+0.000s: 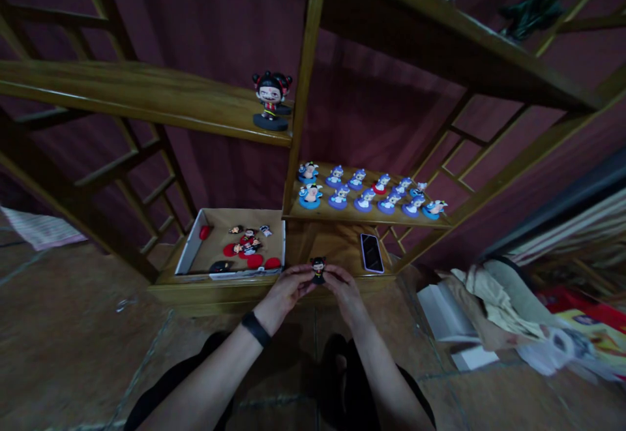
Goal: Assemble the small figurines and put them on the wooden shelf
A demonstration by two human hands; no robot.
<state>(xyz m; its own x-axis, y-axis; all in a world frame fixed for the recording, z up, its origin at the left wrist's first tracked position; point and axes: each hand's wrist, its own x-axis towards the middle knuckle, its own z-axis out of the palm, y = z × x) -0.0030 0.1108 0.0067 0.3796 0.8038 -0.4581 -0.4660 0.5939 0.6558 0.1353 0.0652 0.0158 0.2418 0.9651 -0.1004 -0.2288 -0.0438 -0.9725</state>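
Both forearms extend from the bottom edge, a black wristband (255,328) on the left. Left hand (286,291) and right hand (345,291) meet, fingertips pinching a small figurine (318,269) upright between them, just above the lowest ledge of the wooden shelf unit (147,92). Tiled floor (73,326) brown, dimly lit. Dark red curtain (220,27) behind. On the ledge: a cardboard box (192,248) at left, a phone (372,252) at right. Blue figurines (364,193) in rows one shelf up; a larger figurine (270,100) stands higher.

The brown wooden shelf unit (304,92) bore a black-haired figurine (270,100) on its upper board, two rows of blue-based figurines (364,191) on a middle board, and a shallow cardboard box (190,248) beside a dark smartphone (372,252) lowest.
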